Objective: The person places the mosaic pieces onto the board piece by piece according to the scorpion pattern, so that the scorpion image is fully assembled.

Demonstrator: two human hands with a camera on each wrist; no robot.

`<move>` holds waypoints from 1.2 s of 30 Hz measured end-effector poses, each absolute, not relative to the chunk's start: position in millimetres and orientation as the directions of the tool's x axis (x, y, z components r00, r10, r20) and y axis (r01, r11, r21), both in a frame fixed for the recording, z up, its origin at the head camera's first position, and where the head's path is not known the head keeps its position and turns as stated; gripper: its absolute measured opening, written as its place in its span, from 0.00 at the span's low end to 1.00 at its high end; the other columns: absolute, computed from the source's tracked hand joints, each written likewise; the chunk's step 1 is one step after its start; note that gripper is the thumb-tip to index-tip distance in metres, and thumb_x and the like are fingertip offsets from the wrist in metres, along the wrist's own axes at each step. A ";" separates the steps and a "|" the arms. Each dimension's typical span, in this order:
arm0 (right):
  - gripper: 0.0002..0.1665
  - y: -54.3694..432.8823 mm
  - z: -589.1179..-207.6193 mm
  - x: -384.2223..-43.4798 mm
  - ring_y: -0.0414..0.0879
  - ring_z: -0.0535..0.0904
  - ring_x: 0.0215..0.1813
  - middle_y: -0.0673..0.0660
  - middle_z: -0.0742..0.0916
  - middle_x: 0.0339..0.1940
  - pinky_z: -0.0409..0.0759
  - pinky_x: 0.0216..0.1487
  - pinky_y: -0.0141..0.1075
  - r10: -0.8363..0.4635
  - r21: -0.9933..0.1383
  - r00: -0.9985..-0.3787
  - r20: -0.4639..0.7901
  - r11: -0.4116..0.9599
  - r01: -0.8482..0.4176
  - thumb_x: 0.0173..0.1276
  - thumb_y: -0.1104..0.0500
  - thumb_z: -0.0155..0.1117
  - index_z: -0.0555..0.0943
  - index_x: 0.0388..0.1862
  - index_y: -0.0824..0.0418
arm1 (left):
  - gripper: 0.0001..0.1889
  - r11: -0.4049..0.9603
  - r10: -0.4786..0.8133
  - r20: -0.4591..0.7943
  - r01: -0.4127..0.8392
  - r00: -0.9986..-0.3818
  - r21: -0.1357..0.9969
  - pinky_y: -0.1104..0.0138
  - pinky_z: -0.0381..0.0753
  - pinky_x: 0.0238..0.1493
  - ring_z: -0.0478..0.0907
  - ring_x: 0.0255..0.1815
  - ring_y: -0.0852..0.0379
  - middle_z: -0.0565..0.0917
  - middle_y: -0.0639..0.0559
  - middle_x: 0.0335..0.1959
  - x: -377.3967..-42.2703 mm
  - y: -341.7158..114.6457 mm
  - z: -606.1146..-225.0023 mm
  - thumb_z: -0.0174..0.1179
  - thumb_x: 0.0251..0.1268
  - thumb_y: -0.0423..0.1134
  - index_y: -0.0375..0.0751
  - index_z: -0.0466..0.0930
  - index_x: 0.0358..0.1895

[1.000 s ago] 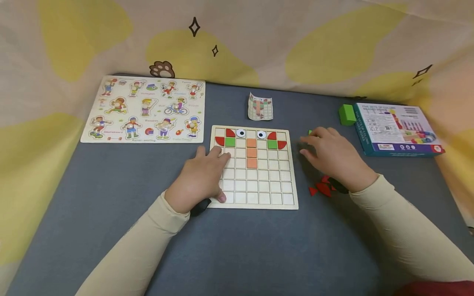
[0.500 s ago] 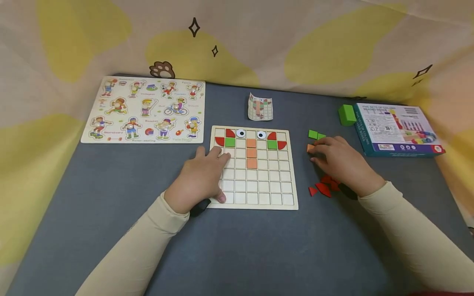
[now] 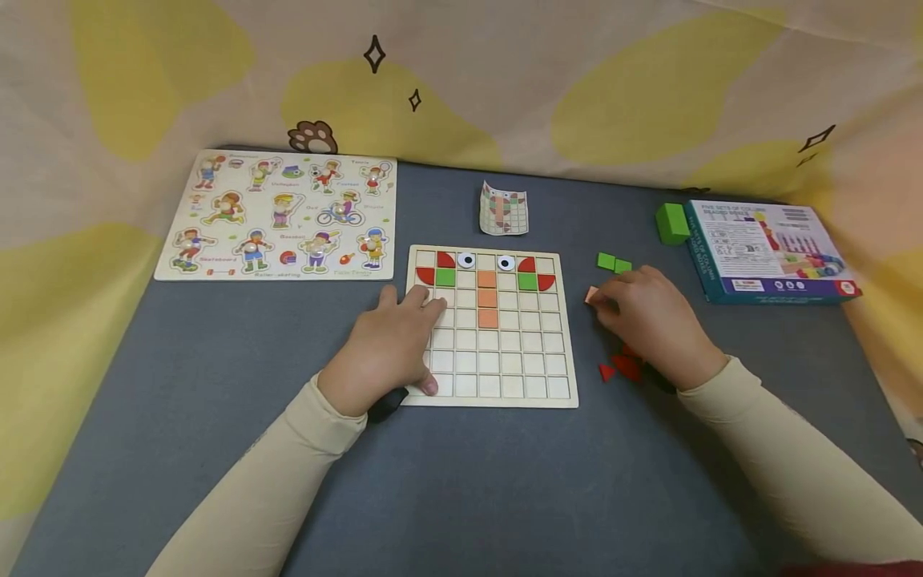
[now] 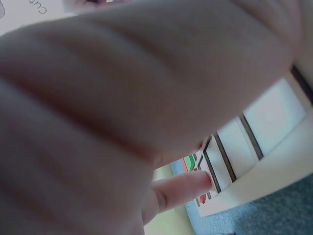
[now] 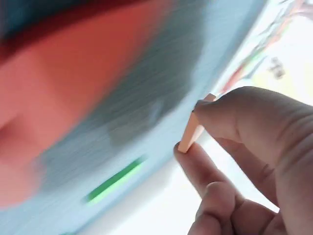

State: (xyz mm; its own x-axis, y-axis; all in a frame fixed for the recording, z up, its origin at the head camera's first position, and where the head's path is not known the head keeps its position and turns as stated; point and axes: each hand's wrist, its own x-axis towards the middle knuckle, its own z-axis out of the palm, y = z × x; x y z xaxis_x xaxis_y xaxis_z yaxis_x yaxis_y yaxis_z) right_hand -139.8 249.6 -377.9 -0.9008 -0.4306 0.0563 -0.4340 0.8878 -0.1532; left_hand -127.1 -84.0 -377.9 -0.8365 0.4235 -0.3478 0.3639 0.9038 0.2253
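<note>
My right hand [image 3: 656,324] pinches an orange square tile [image 3: 590,295] between thumb and finger, to the right of the wooden grid board [image 3: 499,363]. The right wrist view shows the tile [image 5: 188,132] edge-on at the fingertips. My left hand [image 3: 385,350] rests on the board's left edge with its fingers spread, hiding some cells. Set in the board's upper rows are red quarter-round pieces [image 3: 546,282], green squares [image 3: 445,277], two eye pieces [image 3: 506,263] and a column of orange squares [image 3: 488,298]. Loose green tiles [image 3: 606,261] and red pieces [image 3: 626,368] lie near the right hand.
Behind the board lies a small printed pattern card [image 3: 503,210]. A picture puzzle board [image 3: 277,216] is at the back left. At the back right, a green block [image 3: 673,223] stands against a flat box [image 3: 771,252]. A patterned cloth [image 3: 461,96] hangs behind the table.
My right hand came down past the green tiles to the orange tile, took hold of it and moved slightly left with it. The left hand has stayed on the board.
</note>
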 end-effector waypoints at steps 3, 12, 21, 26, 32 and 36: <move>0.08 224.4 -377.1 -135.2 0.53 0.83 0.41 0.57 0.92 0.38 0.81 0.50 0.50 -0.515 -0.204 -0.853 0.089 0.828 -0.522 0.64 0.64 0.80 0.93 0.42 0.64 | 0.64 0.903 0.425 -0.344 0.366 -0.838 0.224 0.47 0.85 0.37 0.66 0.62 0.33 0.67 0.39 0.76 -126.7 -84.5 -377.8 0.91 0.31 0.54 0.43 0.68 0.80; 0.12 158.8 -381.2 -116.4 0.52 0.85 0.46 0.56 0.92 0.44 0.83 0.53 0.44 -0.735 -0.145 -0.661 0.152 0.645 -0.751 0.64 0.61 0.82 0.93 0.46 0.62 | 0.63 0.904 0.423 -0.344 0.363 -0.838 0.225 0.46 0.85 0.38 0.65 0.63 0.33 0.67 0.41 0.75 -127.4 -82.8 -379.2 0.91 0.32 0.54 0.44 0.69 0.80; 0.11 151.1 -388.3 -115.4 0.52 0.84 0.45 0.55 0.91 0.44 0.82 0.49 0.43 -0.780 -0.080 -0.612 0.132 0.607 -0.791 0.64 0.64 0.81 0.94 0.45 0.58 | 0.63 0.901 0.429 -0.326 0.375 -0.842 0.218 0.47 0.85 0.38 0.67 0.61 0.34 0.69 0.41 0.72 -127.0 -82.8 -376.1 0.91 0.31 0.55 0.43 0.70 0.79; 0.10 150.1 -390.7 -113.6 0.53 0.81 0.48 0.55 0.87 0.49 0.81 0.49 0.44 -0.760 -0.111 -0.638 0.121 0.628 -0.770 0.68 0.62 0.78 0.92 0.47 0.58 | 0.62 0.902 0.427 -0.326 0.371 -0.844 0.219 0.46 0.85 0.39 0.66 0.61 0.34 0.69 0.41 0.72 -127.2 -84.8 -376.6 0.90 0.32 0.55 0.43 0.69 0.79; 0.11 155.8 -385.0 -116.0 0.55 0.81 0.55 0.57 0.85 0.57 0.81 0.54 0.51 -0.689 -0.177 -0.722 0.071 0.703 -0.689 0.70 0.57 0.75 0.91 0.49 0.56 | 0.63 0.905 0.421 -0.343 0.361 -0.840 0.225 0.45 0.84 0.40 0.66 0.62 0.34 0.68 0.41 0.74 -127.6 -85.7 -376.8 0.90 0.33 0.55 0.43 0.68 0.80; 0.14 175.5 -372.6 -119.5 0.58 0.80 0.57 0.59 0.85 0.57 0.80 0.56 0.54 -0.626 -0.205 -0.777 0.073 0.753 -0.626 0.70 0.58 0.75 0.90 0.53 0.58 | 0.63 0.904 0.422 -0.344 0.360 -0.839 0.232 0.46 0.84 0.40 0.65 0.62 0.34 0.68 0.41 0.74 -127.5 -86.3 -377.0 0.91 0.33 0.54 0.43 0.68 0.80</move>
State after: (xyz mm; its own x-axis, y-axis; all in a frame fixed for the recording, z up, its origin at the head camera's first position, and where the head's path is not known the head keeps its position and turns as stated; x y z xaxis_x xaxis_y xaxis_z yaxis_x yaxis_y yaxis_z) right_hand -119.5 175.5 -372.6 -0.7767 -0.6256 0.0732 -0.6256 0.7527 -0.2049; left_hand -127.5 -86.3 -377.0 -0.8386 0.4221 -0.3444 0.3595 0.9038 0.2323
